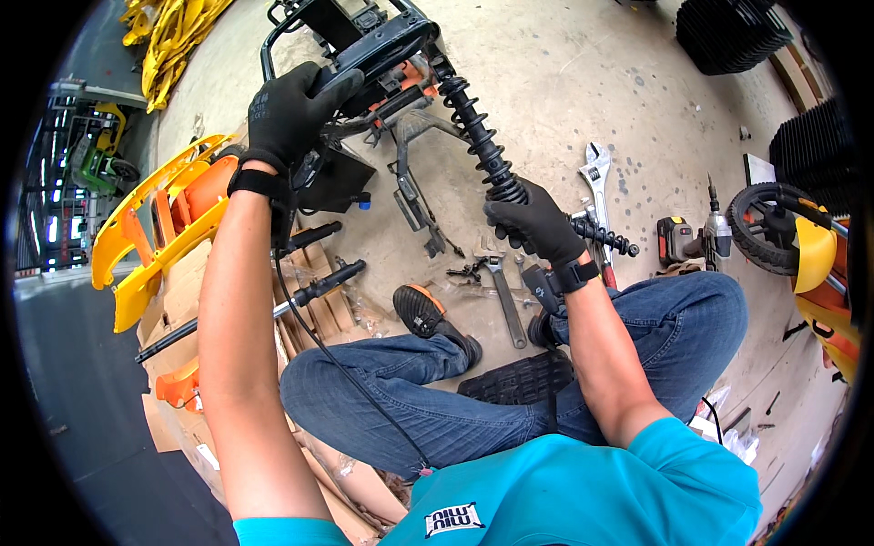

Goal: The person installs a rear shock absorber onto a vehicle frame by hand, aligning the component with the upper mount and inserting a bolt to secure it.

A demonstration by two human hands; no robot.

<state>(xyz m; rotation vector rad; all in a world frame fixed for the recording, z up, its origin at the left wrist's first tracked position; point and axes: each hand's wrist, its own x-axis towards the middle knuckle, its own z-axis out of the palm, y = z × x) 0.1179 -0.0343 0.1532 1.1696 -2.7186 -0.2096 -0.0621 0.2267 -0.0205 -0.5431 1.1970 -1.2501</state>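
Note:
My left hand (289,107), in a black glove, grips the black tube of a small vehicle frame (364,41) that stands tilted on the concrete floor. My right hand (537,223), also gloved, is closed around the lower end of a black coil-spring shock absorber (478,136). The shock runs from the frame's upper right down to my right hand. Orange parts show inside the frame.
An adjustable wrench (596,177), a cordless driver (696,237), a spanner (503,296) and small bolts lie on the floor. Yellow and orange body panels (155,232) rest on cardboard at left. A small wheel (769,223) sits at right. My legs are crossed below.

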